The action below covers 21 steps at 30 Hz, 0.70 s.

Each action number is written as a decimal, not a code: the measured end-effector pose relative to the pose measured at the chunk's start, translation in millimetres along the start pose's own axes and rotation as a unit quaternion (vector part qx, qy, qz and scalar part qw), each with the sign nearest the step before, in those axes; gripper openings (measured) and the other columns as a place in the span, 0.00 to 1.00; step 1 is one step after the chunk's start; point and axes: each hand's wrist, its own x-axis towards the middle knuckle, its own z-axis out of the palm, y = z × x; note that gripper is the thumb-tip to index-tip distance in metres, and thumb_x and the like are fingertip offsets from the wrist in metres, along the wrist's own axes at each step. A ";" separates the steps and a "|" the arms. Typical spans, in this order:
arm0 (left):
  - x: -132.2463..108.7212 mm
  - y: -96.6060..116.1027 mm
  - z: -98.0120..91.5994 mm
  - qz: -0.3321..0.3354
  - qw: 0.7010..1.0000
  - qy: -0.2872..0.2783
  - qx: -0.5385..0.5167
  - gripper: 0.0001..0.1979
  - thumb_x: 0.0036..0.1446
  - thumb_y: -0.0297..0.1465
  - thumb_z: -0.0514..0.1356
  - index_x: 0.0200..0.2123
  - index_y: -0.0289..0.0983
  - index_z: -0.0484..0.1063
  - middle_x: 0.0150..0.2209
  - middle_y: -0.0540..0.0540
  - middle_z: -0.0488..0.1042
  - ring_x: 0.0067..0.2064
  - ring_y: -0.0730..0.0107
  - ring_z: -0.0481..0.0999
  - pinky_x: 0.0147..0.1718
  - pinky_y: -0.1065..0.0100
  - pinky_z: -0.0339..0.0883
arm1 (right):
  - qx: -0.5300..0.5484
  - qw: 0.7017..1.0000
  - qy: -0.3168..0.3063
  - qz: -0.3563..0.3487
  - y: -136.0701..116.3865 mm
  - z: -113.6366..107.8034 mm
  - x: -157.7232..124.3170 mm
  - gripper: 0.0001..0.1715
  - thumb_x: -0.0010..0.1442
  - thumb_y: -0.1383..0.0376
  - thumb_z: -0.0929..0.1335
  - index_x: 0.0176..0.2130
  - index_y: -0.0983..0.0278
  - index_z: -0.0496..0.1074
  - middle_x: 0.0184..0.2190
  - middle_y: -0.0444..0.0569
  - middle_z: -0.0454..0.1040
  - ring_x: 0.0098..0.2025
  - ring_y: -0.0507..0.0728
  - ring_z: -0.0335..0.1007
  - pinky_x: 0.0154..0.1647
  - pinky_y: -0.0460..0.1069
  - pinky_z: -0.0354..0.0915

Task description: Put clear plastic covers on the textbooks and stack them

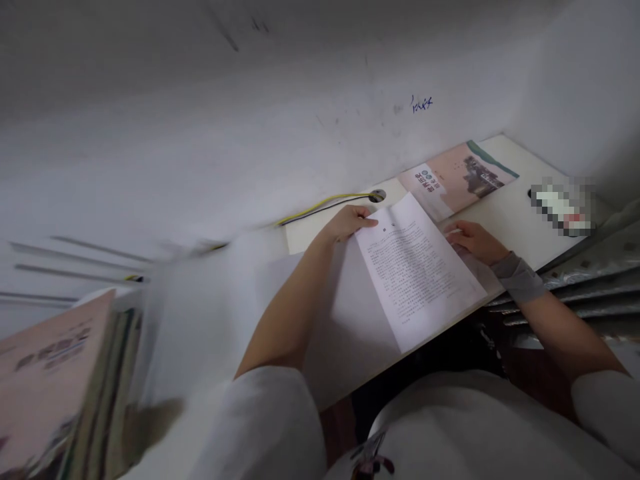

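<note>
A white printed sheet (415,273), covered in lines of small text, lies at a slant over the desk near its front edge. My left hand (350,223) pinches the sheet's upper left corner between thumb and fingers. At the right edge of the same sheet is my right hand (475,241), its fingers bent and their tips meeting the paper; a grey band (517,275) wraps that wrist. A plain greyish leaf or surface (350,333) extends to the left of the sheet, under my left forearm. Just beyond the sheet lies a pink book (455,177) with a building on its cover.
A pixelated pale object (563,208) rests on the desk (515,227) at the right. Yellow and black cables (325,201) run along the wall to a round hole (379,196). More books (55,373) stand at the lower left. Folded patterned fabric (595,260) hangs at the right.
</note>
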 end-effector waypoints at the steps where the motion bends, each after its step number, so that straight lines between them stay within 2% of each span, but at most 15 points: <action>1: -2.9 1.1 0.7 -0.006 1.000 0.006 0.014 0.13 0.40 0.34 0.69 0.23 0.35 0.68 0.19 0.54 0.65 0.20 0.79 0.61 0.19 0.73 0.49 | -0.008 1.000 0.001 0.006 0.4 -1.3 -1.8 0.10 0.51 0.61 0.68 0.36 0.61 0.69 0.26 0.42 0.75 0.26 0.53 0.70 0.26 0.47 0.67; 3: -7.8 2.1 1.9 0.002 1.000 0.020 0.014 0.13 0.40 0.34 0.68 0.24 0.35 0.68 0.19 0.54 0.65 0.20 0.79 0.61 0.20 0.73 0.50 | -0.020 1.000 0.009 0.008 2.6 -3.1 -5.2 0.08 0.51 0.61 0.68 0.34 0.60 0.68 0.25 0.41 0.73 0.25 0.52 0.69 0.24 0.47 0.65; 7: -10.9 0.5 5.6 0.059 0.998 0.024 0.002 0.13 0.41 0.34 0.66 0.25 0.35 0.66 0.21 0.54 0.64 0.23 0.78 0.61 0.23 0.72 0.53 | -0.025 0.999 0.038 0.007 8.0 -2.7 -10.7 0.07 0.52 0.60 0.67 0.30 0.61 0.66 0.23 0.41 0.71 0.24 0.52 0.68 0.25 0.48 0.65; 12: -4.7 1.0 15.0 0.059 0.994 0.066 0.065 0.10 0.40 0.31 0.64 0.23 0.36 0.63 0.20 0.55 0.61 0.24 0.78 0.58 0.24 0.72 0.50 | 0.036 0.998 0.038 0.026 10.1 -5.2 -14.9 0.07 0.53 0.60 0.66 0.33 0.60 0.66 0.24 0.41 0.72 0.26 0.53 0.69 0.27 0.48 0.66; 18: 0.3 -4.1 21.6 0.093 0.990 0.094 0.046 0.15 0.40 0.34 0.65 0.22 0.38 0.59 0.20 0.57 0.56 0.24 0.78 0.54 0.25 0.71 0.46 | -0.081 0.996 0.017 0.010 16.8 -17.1 -16.2 0.10 0.54 0.60 0.68 0.37 0.62 0.69 0.26 0.43 0.74 0.28 0.54 0.71 0.30 0.49 0.67; 21: 2.1 -7.7 21.3 0.100 0.989 0.102 0.039 0.16 0.40 0.35 0.65 0.21 0.38 0.58 0.20 0.57 0.55 0.24 0.78 0.53 0.25 0.72 0.46 | -0.092 0.995 0.009 0.026 21.0 -18.6 -16.4 0.11 0.53 0.62 0.69 0.37 0.62 0.68 0.27 0.44 0.75 0.29 0.55 0.72 0.32 0.50 0.68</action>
